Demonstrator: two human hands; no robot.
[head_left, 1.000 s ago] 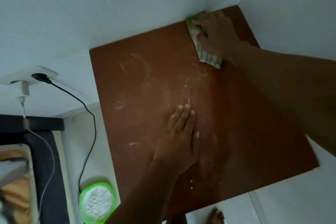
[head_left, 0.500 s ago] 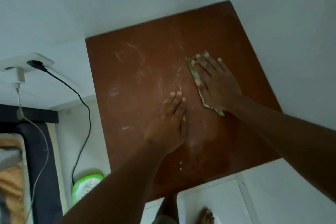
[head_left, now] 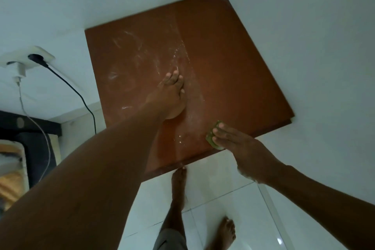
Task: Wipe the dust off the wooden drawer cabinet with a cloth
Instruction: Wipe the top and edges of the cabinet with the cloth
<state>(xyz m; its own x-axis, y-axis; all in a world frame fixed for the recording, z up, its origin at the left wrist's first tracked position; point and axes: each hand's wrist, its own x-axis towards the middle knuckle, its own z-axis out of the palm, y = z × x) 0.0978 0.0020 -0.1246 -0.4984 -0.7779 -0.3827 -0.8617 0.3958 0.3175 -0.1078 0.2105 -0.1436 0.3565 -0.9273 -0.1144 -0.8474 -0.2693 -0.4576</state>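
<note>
The brown wooden cabinet top [head_left: 233, 63] stands in a white wall corner, seen from above. White dust streaks cover its left half, and a line of crumbs runs down the middle; the right half looks cleaner. My left hand [head_left: 169, 97] lies flat on the middle of the top, fingers together and pointing away. My right hand [head_left: 235, 140] presses a green cloth [head_left: 212, 138] flat at the near edge of the top, mostly hiding the cloth under its fingers.
White walls close in behind and to the right of the cabinet. A wall socket [head_left: 34, 58] at left holds a black cable [head_left: 81, 97] and a white charger. A dark bed edge [head_left: 30, 148] sits lower left. My bare feet [head_left: 178, 184] stand on white floor tiles.
My right hand dragged the cloth from the far corner down the right half to the near edge, leaving a cleaner strip. My left hand stayed flat in the middle.
</note>
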